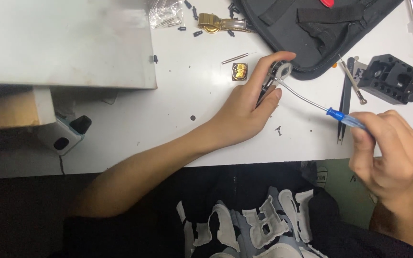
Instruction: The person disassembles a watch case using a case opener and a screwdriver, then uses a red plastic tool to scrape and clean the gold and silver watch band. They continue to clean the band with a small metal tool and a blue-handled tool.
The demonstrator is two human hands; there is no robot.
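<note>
My left hand (249, 107) rests on the white table (178, 124) and pinches a small silver and black watch part (277, 75) between thumb and forefinger. My right hand (390, 153) grips a thin screwdriver with a blue handle (345, 117). Its long metal shaft runs up and left, and the tip touches the watch part. Just left of my left fingers lies a small square gold watch movement (239, 71), with a thin metal pin (235, 58) above it.
A black tool pouch (311, 28) lies at the top centre. A black watch case holder (390, 79), tweezers (345, 100) and another screwdriver (352, 79) sit to the right. A gold watch bracelet (218, 23) and small black parts lie at the top. A white box (63, 43) fills the upper left.
</note>
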